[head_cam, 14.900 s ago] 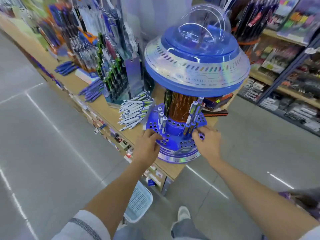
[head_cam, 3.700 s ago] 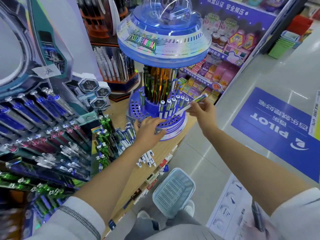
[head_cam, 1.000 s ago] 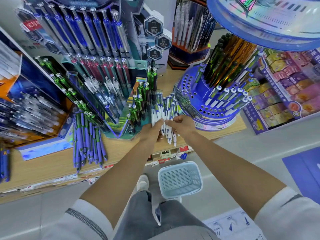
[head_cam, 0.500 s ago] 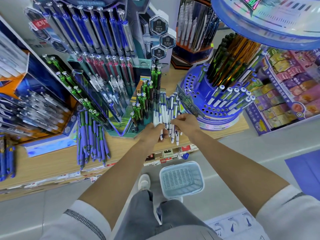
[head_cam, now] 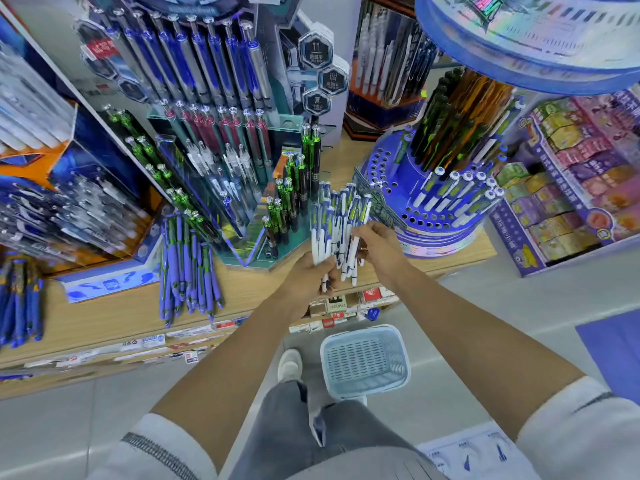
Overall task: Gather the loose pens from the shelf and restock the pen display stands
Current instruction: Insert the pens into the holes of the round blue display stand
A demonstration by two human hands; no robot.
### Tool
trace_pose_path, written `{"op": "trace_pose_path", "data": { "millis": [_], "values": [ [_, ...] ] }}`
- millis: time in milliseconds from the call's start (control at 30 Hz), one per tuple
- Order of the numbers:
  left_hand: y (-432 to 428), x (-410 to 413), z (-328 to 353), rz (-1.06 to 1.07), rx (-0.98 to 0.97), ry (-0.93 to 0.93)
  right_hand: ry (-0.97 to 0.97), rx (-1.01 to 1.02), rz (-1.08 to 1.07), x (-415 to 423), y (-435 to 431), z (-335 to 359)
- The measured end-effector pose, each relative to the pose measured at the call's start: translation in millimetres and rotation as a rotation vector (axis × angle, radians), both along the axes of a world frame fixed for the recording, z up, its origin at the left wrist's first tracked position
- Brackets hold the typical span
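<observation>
Bundle of white pens (head_cam: pixel 337 220) with blue and green bands, held over the front edge of the wooden shelf (head_cam: pixel 104 313), near its right end. It sits between the tiered acrylic stand (head_cam: pixel 256 251) and the round blue stand (head_cam: pixel 440 237).

Long axes run front to back across the shelf. Writing tips point toward the person, clicker ends toward the back. The bundle fans a little at the far end, so the pens are not quite parallel.

Left hand (head_cam: pixel 308 275): fingers curled round the tip end of the bundle, clenching it from below.

Right hand (head_cam: pixel 379 249): thumb and fingers pinch pens on the bundle's right side, about mid-length. How many it pinches, cannot tell.

Round blue stand: near the shelf's right corner, with rings of holes. A row of matching white pens (head_cam: pixel 460 192) stands in holes on its right side, clicker ends up and leaning outward. Holes on the left side are open.

Loose purple pens (head_cam: pixel 188 268): a pile lying flat on the shelf left of the tiered stand, long axes also front to back.

Pale blue basket (head_cam: pixel 363 360) on the floor below the shelf edge.
</observation>
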State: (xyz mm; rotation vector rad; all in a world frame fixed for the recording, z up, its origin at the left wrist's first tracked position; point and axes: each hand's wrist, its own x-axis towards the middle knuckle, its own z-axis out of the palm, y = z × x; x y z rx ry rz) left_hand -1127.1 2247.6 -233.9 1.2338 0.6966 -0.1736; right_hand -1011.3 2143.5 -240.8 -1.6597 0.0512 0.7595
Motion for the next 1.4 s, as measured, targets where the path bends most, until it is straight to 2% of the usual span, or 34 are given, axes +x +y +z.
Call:
{"op": "trace_pose_path", "data": {
  "millis": [100, 167, 267, 367, 500, 733, 833, 933, 1067, 1400],
  "values": [
    [-6, -9, 3, -0.083, 0.071, 0.014, 0.059, 0.165, 0.038, -4, -6, 6],
    [-10, -14, 6, -0.141, 0.124, 0.032, 0.097, 0.206, 0.058, -5, -12, 9],
    [-16, -20, 11, -0.221, 0.186, -0.003, 0.079, 0.19, 0.056, -8, -21, 15],
    [-24, -24, 21, -0.216, 0.168, -0.036, 0.022, 0.147, 0.046, -12, -30, 17],
    [-32, -27, 28, -0.222, 0.246, -0.126, -0.004, 0.154, 0.024, -17, -43, 24],
    [-37, -17, 34, -0.377, 0.271, -0.097, -0.092, 0.159, 0.019, -26, -59, 44],
    [-30, -3, 34, -0.415, 0.337, -0.112, -0.192, 0.153, -0.14, -23, -70, 54],
    [-25, 15, 39, -0.414, 0.328, -0.168, -0.365, 0.019, -0.379, -16, -83, 63],
    [-19, 40, 52, -0.453, 0.304, -0.212, -0.469, -0.091, -0.644, -2, -97, 74],
    [-6, 85, 51, -0.505, 0.235, -0.264, -0.58, -0.25, -0.882, 31, -79, 72]
  ]
}}
